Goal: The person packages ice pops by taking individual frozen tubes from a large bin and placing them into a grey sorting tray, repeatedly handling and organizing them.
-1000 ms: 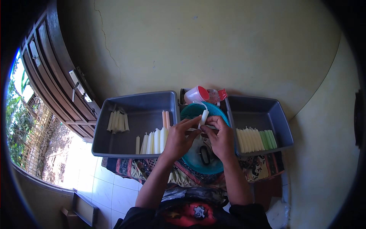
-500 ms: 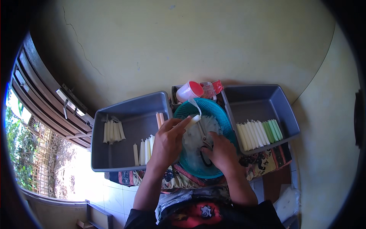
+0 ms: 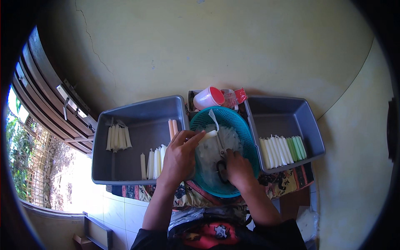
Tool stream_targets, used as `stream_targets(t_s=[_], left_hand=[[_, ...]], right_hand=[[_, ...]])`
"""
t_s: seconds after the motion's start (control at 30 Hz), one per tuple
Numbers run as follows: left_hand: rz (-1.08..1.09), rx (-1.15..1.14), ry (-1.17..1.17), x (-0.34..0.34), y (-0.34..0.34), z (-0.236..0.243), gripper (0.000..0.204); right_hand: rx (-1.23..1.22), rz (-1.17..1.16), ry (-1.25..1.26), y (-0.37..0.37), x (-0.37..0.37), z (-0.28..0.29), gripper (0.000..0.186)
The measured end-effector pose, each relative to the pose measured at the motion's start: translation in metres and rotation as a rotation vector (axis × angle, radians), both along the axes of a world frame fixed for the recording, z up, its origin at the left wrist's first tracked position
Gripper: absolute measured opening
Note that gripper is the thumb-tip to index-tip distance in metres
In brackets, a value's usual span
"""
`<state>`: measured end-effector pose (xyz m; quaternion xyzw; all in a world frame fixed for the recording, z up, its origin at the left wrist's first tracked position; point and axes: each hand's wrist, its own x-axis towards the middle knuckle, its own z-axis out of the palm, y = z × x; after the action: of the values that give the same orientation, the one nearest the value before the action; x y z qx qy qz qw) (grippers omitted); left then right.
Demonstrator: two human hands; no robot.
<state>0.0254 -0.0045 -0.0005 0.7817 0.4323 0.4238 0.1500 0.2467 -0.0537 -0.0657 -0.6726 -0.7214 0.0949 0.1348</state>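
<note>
My left hand [image 3: 177, 158] grips a white filled plastic tube [image 3: 209, 134] with a loose clear tail [image 3: 214, 116], held tilted over a teal mesh basket [image 3: 246, 127]. Inside the basket, my right hand [image 3: 238, 171] has its fingers closed on black-handled scissors [image 3: 222, 152], which lie among crumpled clear plastic [image 3: 206, 162]. My right fingertips are partly hidden.
Grey bins flank the basket: the left [image 3: 137, 108] holds cream, white and peach tubes, the right [image 3: 283, 108] white and green ones. Behind stand a pink-white cup [image 3: 204, 99] and a red packet [image 3: 240, 95]. An open wooden door [image 3: 50, 108] is at left.
My right hand has left the tube and moved down into the basket onto the scissors. My left hand still holds the tube, now tipped further toward horizontal.
</note>
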Motion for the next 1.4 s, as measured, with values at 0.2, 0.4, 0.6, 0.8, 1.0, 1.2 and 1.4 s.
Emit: stream_targets(t_s=[0.2, 0.4, 0.6, 0.8, 1.0, 1.2, 1.4], left_hand=[[0.088, 0.094, 0.063, -0.003, -0.002, -0.004, 0.046], [0.215, 0.127, 0.104, -0.011, -0.003, -0.011, 0.048], [0.219, 0.120, 0.176, -0.015, -0.005, -0.010, 0.053], [0.232, 0.122, 0.183, -0.013, -0.004, -0.013, 0.055], [0.200, 0.080, 0.172, -0.011, -0.008, -0.007, 0.056], [0.175, 0.086, 0.174, -0.010, -0.007, -0.007, 0.058], [0.163, 0.114, 0.182, -0.012, -0.008, -0.008, 0.059]], right_hand=[[-0.038, 0.026, 0.002, -0.004, 0.003, 0.025, 0.055], [0.067, 0.047, 0.195, -0.016, 0.011, 0.051, 0.076], [0.038, 0.122, 0.398, -0.034, 0.024, 0.092, 0.087], [0.090, 0.253, 0.443, -0.037, 0.030, 0.092, 0.082], [0.086, 0.260, 0.425, -0.028, 0.022, 0.084, 0.080], [0.096, 0.238, 0.419, -0.023, 0.018, 0.081, 0.075], [0.101, 0.241, 0.427, -0.022, 0.014, 0.080, 0.076]])
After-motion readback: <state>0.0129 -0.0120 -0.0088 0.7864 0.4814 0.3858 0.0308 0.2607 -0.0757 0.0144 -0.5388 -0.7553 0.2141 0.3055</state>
